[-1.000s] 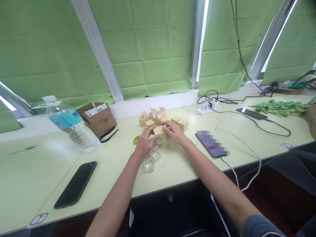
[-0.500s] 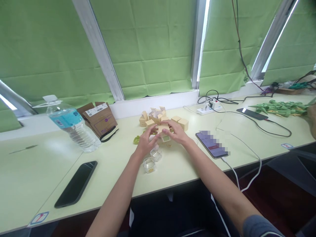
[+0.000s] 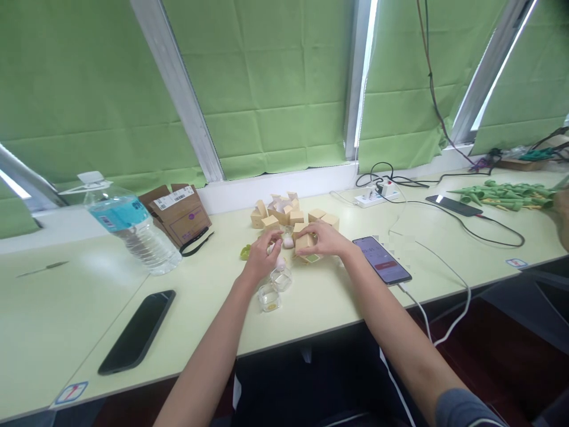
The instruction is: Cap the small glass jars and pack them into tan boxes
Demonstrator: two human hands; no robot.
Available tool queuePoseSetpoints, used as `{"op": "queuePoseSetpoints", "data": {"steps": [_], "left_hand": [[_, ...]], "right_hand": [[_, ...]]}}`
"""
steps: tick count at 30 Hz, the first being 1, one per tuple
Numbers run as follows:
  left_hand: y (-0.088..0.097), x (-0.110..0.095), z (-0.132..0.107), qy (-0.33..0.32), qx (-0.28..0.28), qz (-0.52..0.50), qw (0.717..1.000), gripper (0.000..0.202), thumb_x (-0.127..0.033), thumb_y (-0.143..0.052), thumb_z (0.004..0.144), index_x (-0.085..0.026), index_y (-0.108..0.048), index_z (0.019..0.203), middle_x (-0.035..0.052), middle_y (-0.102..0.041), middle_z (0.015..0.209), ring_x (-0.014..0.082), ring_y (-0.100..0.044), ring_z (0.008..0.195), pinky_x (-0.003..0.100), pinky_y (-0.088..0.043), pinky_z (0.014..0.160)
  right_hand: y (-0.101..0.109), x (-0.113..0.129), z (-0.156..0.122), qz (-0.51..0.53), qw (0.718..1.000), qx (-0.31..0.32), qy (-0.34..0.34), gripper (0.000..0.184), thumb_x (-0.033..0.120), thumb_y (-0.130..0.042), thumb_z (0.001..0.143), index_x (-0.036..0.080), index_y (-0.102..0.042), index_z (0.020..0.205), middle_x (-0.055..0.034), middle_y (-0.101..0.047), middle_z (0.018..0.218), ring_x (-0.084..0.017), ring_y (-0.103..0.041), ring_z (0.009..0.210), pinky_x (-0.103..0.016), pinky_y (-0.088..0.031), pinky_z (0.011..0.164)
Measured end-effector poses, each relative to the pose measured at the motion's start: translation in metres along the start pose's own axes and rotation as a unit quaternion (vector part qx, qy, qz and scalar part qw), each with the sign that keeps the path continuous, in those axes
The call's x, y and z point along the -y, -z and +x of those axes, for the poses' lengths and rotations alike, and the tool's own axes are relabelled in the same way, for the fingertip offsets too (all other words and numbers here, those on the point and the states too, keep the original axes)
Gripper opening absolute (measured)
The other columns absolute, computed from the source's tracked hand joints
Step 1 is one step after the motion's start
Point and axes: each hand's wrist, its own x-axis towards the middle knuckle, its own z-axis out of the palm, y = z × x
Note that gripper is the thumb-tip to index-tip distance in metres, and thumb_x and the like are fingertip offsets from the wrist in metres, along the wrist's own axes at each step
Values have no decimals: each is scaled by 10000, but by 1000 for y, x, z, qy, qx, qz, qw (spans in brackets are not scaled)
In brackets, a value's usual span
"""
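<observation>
My right hand point(image 3: 326, 240) grips a small tan cardboard box point(image 3: 306, 246) that rests on the pale green table point(image 3: 204, 296) with a green window on its front. My left hand point(image 3: 261, 256) is curled just left of it, its fingertips pinching a small pinkish-white thing point(image 3: 288, 241). Two small clear plastic cubes point(image 3: 275, 289) stand right in front of my left hand. A cluster of more tan boxes point(image 3: 284, 213), some with open flaps, lies just behind both hands.
A water bottle point(image 3: 127, 228) and brown cartons point(image 3: 178, 213) stand at the left. A black phone point(image 3: 137, 330) lies near the front edge, a lit phone point(image 3: 382, 260) with a white cable to my right. A power strip point(image 3: 373, 196), another phone point(image 3: 452, 204), green cones point(image 3: 507, 194) lie far right.
The tan box moved right and down onto the table under my right hand. My left hand came away from it and now pinches a small pinkish thing.
</observation>
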Motion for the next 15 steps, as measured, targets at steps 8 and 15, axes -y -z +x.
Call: {"op": "queuePoseSetpoints", "data": {"steps": [8, 15], "left_hand": [[0, -1, 0, 5, 7, 13, 1000, 248, -300, -509, 952, -205, -674, 1110, 53, -747, 985, 194, -698, 883, 342, -549, 847], [0, 1, 0, 5, 5, 11, 1000, 242, -291, -513, 947, -209, -688, 1091, 50, -751, 973, 192, -701, 872, 343, -550, 854]], "right_hand": [[3, -2, -1, -15, 1000, 5, 13, 405, 461, -828, 724, 272, -773, 1079, -53, -762, 1074, -283, -663, 1013, -442, -472, 943], [4, -6, -2, -21, 1000, 2, 3, 384, 382, -817, 719, 254, -761, 1077, -56, -740, 1006, -265, -651, 955, -406, -483, 889]]}}
